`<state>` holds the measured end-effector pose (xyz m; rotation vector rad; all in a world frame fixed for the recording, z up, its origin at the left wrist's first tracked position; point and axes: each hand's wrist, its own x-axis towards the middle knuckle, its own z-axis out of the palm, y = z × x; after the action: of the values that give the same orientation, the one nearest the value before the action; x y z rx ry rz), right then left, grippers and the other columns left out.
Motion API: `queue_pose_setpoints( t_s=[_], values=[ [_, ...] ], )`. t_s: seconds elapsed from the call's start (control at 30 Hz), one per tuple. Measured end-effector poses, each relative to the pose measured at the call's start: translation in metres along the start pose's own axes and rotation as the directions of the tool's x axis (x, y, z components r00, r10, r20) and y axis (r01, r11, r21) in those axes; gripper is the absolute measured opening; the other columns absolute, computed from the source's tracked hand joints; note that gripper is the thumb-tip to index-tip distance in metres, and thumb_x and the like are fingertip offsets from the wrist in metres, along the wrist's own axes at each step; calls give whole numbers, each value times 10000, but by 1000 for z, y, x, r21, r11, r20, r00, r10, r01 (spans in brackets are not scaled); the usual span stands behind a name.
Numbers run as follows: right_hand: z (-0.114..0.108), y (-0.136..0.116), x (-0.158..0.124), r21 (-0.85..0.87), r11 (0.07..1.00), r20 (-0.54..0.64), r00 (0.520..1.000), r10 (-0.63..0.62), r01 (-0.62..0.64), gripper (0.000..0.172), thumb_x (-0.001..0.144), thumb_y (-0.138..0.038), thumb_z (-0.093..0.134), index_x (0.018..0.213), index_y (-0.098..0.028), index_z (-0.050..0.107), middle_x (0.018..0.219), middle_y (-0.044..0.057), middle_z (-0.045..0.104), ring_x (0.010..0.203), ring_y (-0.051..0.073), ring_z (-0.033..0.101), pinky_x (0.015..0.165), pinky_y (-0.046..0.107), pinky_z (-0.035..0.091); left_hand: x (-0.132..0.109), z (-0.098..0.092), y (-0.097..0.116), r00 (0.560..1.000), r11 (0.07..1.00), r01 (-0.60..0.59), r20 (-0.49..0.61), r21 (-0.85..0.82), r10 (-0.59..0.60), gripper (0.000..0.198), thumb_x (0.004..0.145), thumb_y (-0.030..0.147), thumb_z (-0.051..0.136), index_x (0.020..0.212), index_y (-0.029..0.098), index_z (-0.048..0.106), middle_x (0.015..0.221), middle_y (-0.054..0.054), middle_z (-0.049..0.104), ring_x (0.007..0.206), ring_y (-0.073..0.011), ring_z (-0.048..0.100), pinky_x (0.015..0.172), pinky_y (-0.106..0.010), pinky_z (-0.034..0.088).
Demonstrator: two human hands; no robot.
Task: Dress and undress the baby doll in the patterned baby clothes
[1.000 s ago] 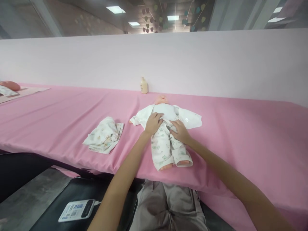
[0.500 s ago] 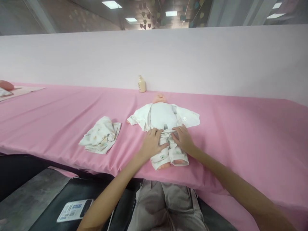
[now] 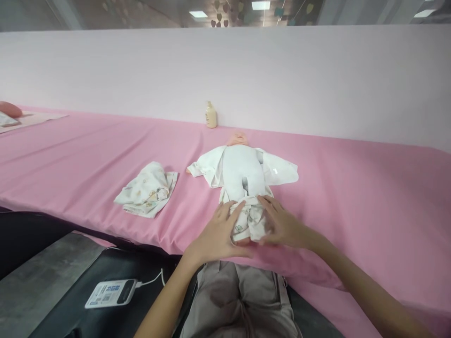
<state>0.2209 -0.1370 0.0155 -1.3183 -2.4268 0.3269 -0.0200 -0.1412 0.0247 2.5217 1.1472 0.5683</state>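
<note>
A baby doll lies on its back with a white body and a white top spread out along its arms. White patterned baby trousers are bunched low over its legs. My left hand holds the trousers from the left, fingers at the waistband and thumb stretched toward the leg end. From the right, my right hand grips the same waistband with its fingers, thumb near the cuff. Parts of the doll's legs are hidden under cloth and hands.
A folded patterned cloth lies to the left on the pink table cover. A pump bottle stands by the white wall. On the black chair rests a white device with a cable.
The trousers have come down along the doll's legs toward me, baring more of its lower body. Both hands have moved nearer with them. My view has tilted slightly downward.
</note>
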Motion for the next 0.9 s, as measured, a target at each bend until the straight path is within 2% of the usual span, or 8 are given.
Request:
queue_pose_setpoints(
  t_s=[0.1,0.27,0.37,0.43,0.53,0.7,0.8,0.9],
  values=[
    [2,-1,-5,-7,1000,0,1000,16,-16,1210,579,-693,677,1488,-270,-2,1460,179,261,1313,385,334,957,519,434,-2,7,2,999,998,-5,-33,58,7,970,691,549,650,1477,273,153,1374,-156,368,1283,-339,345,999,-476,366],
    [7,-10,-1,-35,998,-114,992,52,-56,1068,610,-557,717,1470,-248,165,1443,149,328,1330,367,312,976,503,435,0,16,9,991,976,65,-129,208,-39,882,724,472,651,1458,262,210,1252,-151,496,1156,-322,473,929,-470,371],
    [11,-17,-11,6,997,-220,972,81,-81,879,685,-441,675,1437,-280,249,1309,110,500,1180,305,495,891,437,497,-9,29,15,964,954,97,-266,283,-20,722,792,370,599,1433,261,285,1116,-124,576,1013,-281,548,804,-407,386],
    [19,-22,-23,-46,994,-341,937,81,-102,715,742,-299,604,1400,-264,326,1136,102,607,1000,271,586,811,413,508,-17,40,19,923,949,102,-384,297,21,570,826,265,552,1374,239,397,980,-94,608,887,-232,571,739,-363,372],
    [38,-35,-38,-194,974,-544,839,-8,-116,549,759,-102,463,1299,-197,451,972,94,651,859,237,605,749,380,467,-29,56,25,836,950,85,-540,300,96,412,837,110,468,1236,172,548,752,-43,582,696,-169,537,659,-315,325],
    [60,-62,-48,-181,975,-759,649,-55,-129,240,826,-172,495,1058,-147,549,798,69,659,667,176,582,712,346,403,-41,66,33,721,963,0,-667,271,188,252,874,111,424,965,113,659,549,-9,504,536,-139,438,584,-310,236],
    [63,-76,-52,-121,988,-775,631,-37,-92,136,836,-168,509,965,-168,553,721,35,622,623,151,536,736,348,398,-44,67,34,678,969,-30,-707,247,201,208,873,113,445,840,141,648,505,7,482,509,-123,417,589,-308,231],
    [65,-86,-59,-107,993,-720,685,-112,50,158,810,-99,452,913,-172,547,649,20,520,612,154,472,661,314,401,-46,67,34,625,980,11,-766,200,150,212,876,124,444,973,148,632,529,24,486,509,-112,440,659,-308,302]
  ],
)
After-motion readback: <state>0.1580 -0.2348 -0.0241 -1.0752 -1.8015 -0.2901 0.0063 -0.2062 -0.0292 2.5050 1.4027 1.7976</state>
